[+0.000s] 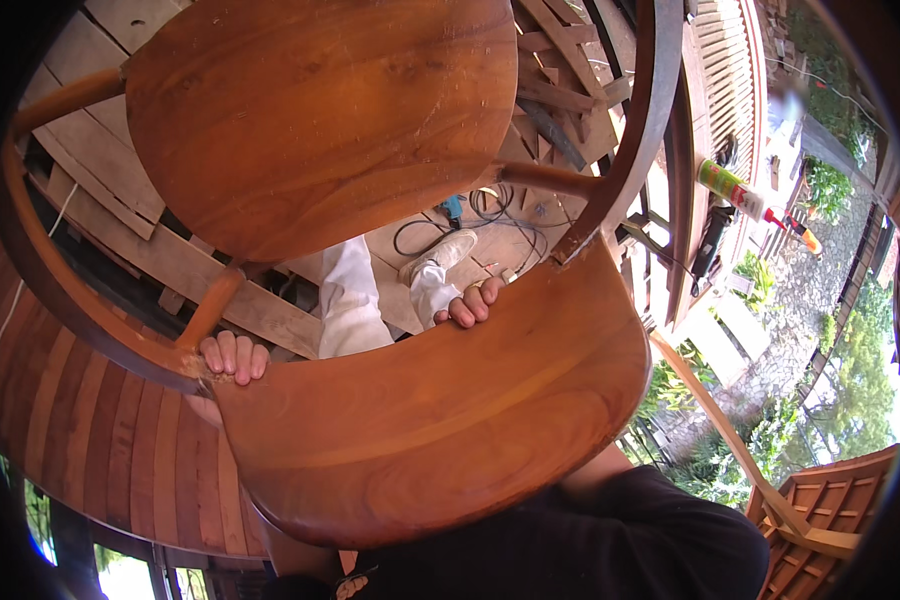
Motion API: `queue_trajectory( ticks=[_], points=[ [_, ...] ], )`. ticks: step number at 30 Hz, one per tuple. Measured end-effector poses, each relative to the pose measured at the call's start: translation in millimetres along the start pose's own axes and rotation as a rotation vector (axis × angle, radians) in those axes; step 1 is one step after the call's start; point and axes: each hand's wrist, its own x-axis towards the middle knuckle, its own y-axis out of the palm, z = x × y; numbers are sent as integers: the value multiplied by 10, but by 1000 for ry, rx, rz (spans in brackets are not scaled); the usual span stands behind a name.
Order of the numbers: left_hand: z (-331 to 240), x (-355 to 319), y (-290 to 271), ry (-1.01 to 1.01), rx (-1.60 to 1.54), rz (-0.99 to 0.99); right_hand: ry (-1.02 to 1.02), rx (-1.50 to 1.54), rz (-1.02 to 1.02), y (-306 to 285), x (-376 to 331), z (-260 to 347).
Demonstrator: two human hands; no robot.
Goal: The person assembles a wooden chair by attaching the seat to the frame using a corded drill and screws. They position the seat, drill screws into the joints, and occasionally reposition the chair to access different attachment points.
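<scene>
I hold a glossy brown wooden chair close to my face. Its curved back panel (440, 420) fills the lower middle, and its round seat (320, 110) is at the top. My left hand (232, 357) curls its fingers over the panel's left edge, beside a spindle (210, 305) and the bent arm rail (60, 290). My right hand (470, 303) grips the same edge further right, near where the right rail (635, 150) meets it. Only the fingers of both hands show; the palms are hidden behind the panel. My white trousers (350, 300) and a white shoe (440, 255) are seen through the gap.
Rough planks (120, 200) and scrap timber lie on the floor below. A blue power tool (452, 208) with a black cable rests near my feet. A green and white can (730, 188) stands on slatted furniture at the right. Another slatted piece (100, 440) curves at lower left; greenery lies beyond.
</scene>
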Motion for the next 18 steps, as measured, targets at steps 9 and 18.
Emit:
queue_trajectory(
  ticks=[9, 18],
  points=[
    [58, 25, 9, -10, -34, 38, -11, -97, -296, 135, -96, 58],
    [7, -41, 147, -59, 28, -220, 173, -262, -859, 289, -448, 472]
  ],
)
